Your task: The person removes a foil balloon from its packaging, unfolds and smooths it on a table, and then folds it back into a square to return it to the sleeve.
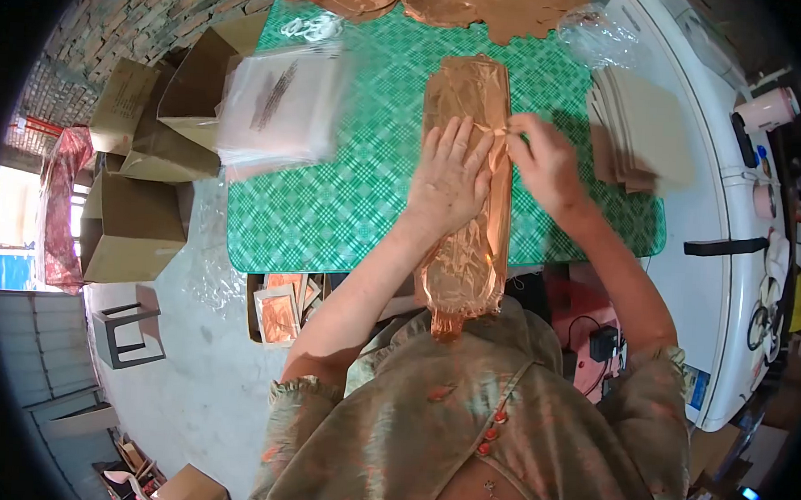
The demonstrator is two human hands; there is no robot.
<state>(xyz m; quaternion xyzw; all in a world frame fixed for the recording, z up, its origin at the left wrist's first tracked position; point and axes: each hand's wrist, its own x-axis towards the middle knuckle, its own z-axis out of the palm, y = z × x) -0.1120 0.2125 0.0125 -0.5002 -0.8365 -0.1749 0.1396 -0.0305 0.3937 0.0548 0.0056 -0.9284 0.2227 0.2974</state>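
The person's patterned top (465, 414), with a row of red buttons, fills the near edge of the view. Just beyond it, one long copper foil bundle (470, 88) lies lengthwise across the green checked worktop (331, 202), its near end hanging over the edge toward the body.

The left hand (448, 176) lies open and flat on the middle of the bundle, fingers spread and pressing down. The right hand (547, 163) is just beside it on the bundle's right edge, its fingertips pinched shut on a thin tie (495, 129) that crosses the foil.

On the worktop to the left, well apart from the hands, sits one stack of clear plastic bags (277, 106). To the right lies one stack of brown card sheets (642, 131). A heap of loose copper foil (483, 3) covers the far edge.

Several cardboard boxes (138, 225) stand on the floor at left; their exact count is unclear. One small stool (129, 332) stands near them. A white appliance (688, 218) runs along the right, with one pink mug (769, 110) on it.
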